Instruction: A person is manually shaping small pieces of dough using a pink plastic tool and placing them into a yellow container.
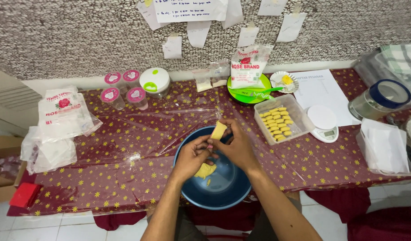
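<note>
My left hand (193, 156) and my right hand (237, 147) meet above a blue bowl (232, 196) at the table's near edge. Together they pinch a small pale-yellow piece of dough (218, 130), which sticks up between the fingertips. A lump of yellow dough (205, 170) lies in the bowl under my left hand. To the right stands a clear rectangular container (299, 117) holding several shaped yellow dough pieces (276, 122).
Maroon star-patterned tablecloth (125, 160) under clear plastic. White kitchen scale (325, 122), paper sheet (321, 91), green plate (249, 96) with a flour bag (245, 67), pink-lidded cups (123, 89), flour bags (65, 111) at left, jar (379, 98) and tray (386, 149) at right.
</note>
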